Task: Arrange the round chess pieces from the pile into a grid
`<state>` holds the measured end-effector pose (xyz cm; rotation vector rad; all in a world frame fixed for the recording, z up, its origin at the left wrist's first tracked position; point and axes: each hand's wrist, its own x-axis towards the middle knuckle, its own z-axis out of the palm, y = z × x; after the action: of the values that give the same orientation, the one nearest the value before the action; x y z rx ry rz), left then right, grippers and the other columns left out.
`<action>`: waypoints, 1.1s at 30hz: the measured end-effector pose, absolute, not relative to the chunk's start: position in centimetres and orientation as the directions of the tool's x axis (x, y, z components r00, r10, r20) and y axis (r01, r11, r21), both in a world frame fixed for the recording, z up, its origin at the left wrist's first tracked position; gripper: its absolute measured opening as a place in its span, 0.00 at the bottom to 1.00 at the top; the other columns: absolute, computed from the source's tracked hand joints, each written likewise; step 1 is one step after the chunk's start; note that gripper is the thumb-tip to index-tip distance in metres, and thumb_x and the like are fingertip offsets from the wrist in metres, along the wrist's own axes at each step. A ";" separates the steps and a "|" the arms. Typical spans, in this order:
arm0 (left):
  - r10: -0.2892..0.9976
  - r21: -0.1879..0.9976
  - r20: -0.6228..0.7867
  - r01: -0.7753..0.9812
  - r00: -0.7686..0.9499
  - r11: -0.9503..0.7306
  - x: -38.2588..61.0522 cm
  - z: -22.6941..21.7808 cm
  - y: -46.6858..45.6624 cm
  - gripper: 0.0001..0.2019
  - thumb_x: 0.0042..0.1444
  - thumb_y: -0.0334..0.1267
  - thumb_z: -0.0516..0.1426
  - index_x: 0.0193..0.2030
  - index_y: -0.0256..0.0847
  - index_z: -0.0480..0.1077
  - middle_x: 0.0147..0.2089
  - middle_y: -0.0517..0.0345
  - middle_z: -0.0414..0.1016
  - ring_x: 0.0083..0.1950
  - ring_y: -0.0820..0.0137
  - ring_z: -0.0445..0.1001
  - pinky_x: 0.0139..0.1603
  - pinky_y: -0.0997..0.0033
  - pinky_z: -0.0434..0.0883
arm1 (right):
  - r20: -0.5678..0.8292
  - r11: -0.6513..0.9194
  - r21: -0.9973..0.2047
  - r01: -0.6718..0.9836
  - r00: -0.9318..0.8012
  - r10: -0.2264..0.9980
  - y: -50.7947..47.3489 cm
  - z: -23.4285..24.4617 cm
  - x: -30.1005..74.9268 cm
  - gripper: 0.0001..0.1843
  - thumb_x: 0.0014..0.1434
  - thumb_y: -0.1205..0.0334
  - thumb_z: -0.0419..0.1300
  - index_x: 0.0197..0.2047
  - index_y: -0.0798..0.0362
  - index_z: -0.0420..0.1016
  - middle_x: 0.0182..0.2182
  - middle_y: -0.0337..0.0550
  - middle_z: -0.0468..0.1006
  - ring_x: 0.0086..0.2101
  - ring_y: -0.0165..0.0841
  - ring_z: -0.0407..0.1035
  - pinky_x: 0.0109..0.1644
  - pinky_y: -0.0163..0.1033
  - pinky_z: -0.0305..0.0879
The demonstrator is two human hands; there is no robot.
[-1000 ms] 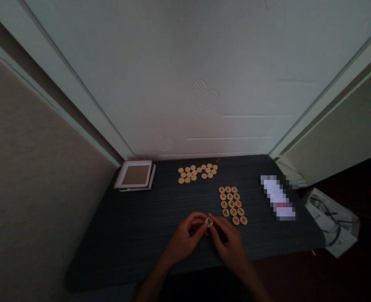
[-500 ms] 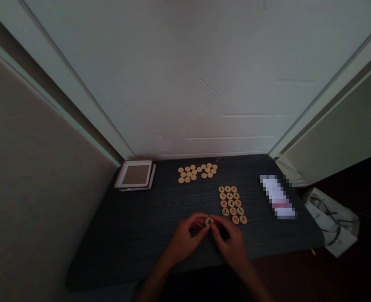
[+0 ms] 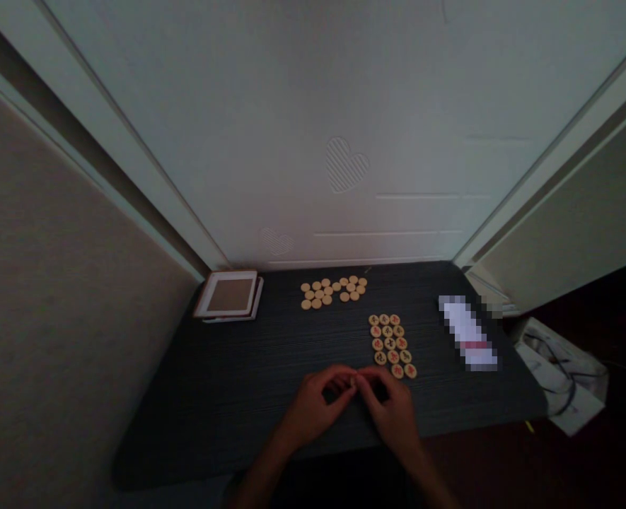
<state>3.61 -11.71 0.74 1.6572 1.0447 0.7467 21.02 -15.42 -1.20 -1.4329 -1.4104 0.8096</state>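
1. Lower center of the frame: a left hand [image 3: 313, 406] and a right hand [image 3: 397, 410] meet over a dark table [image 3: 228, 396], thumbs and forefingers drawn narrow on one small disc [image 3: 353, 382].
2. The two-handed pinch, presumably, is for turning so slight a piece; it tilts nearly edge-on, its face unreadable.
3. Just right of center, marked discs [image 3: 390, 344] lie flat in close rows, red and black characters up, apparently spaced for reading. The bottom row has two discs, leaving its left place bare.
4. Above the hands, near the frame's middle, plain-faced discs [image 3: 327, 290] lie in a loose cluster, probably face down.
5. The held disc sits right at the fingertips, ahead of both palms, left of the marked rows and apart from them; whether it touches the table cannot be told.
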 end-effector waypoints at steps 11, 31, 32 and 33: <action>0.923 0.964 0.008 0.241 0.384 -0.109 3.7 0.1 -11.8 0.10 0.62 0.41 0.62 0.49 0.44 0.75 0.41 0.57 0.83 0.41 0.68 0.81 0.46 0.69 0.76 | 0.230 0.176 -0.911 0.373 0.106 0.967 -15.5 -1.5 21.1 0.10 0.67 0.59 0.58 0.45 0.50 0.79 0.38 0.43 0.84 0.38 0.36 0.79 0.44 0.37 0.74; 0.926 0.987 -0.052 0.161 0.375 -0.010 3.5 0.0 -11.4 0.09 0.61 0.41 0.62 0.45 0.42 0.71 0.38 0.56 0.82 0.41 0.65 0.81 0.44 0.68 0.75 | 0.342 0.355 -0.849 0.392 -0.105 0.934 -15.4 -1.8 21.0 0.15 0.65 0.67 0.58 0.54 0.47 0.75 0.43 0.44 0.81 0.41 0.36 0.76 0.46 0.40 0.74; 0.928 0.987 -0.056 0.164 0.367 -0.005 3.5 -0.1 -11.3 0.08 0.61 0.41 0.62 0.44 0.42 0.71 0.37 0.57 0.82 0.40 0.65 0.81 0.43 0.69 0.75 | 0.348 0.365 -0.841 0.399 -0.116 0.930 -15.4 -1.8 21.0 0.15 0.65 0.67 0.59 0.54 0.47 0.75 0.43 0.45 0.81 0.42 0.36 0.76 0.47 0.40 0.74; 0.930 0.986 -0.061 0.165 0.362 0.000 3.5 -0.1 -11.3 0.08 0.61 0.42 0.62 0.43 0.42 0.71 0.37 0.57 0.82 0.40 0.65 0.81 0.42 0.69 0.75 | 0.356 0.374 -0.834 0.405 -0.122 0.926 -15.4 -1.8 20.9 0.15 0.65 0.67 0.59 0.54 0.47 0.75 0.43 0.45 0.81 0.42 0.36 0.76 0.48 0.40 0.74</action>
<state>3.53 -11.29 -0.13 1.4573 1.0535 0.8239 20.95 -15.45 -1.81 -1.1857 -1.7070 0.7050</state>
